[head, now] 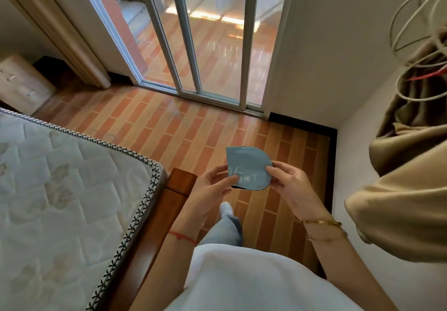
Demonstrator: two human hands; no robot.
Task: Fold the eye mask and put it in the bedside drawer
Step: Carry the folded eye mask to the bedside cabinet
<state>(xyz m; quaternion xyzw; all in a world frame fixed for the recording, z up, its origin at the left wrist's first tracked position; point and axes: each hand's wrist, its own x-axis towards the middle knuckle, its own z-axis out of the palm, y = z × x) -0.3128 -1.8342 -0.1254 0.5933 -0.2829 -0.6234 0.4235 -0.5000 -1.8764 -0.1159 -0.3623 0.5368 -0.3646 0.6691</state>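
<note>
A light blue eye mask with white writing and a dark edge is held up in front of me, folded into a half shape. My left hand pinches its lower left side. My right hand pinches its right side. The light wooden bedside cabinet with two drawer fronts stands far off at the left, beyond the bed; both drawers look shut.
A bare quilted mattress on a wooden bed frame fills the lower left. Tiled floor runs to a sliding glass door. Beige fabric and looped cables hang at the right. My foot stands below the mask.
</note>
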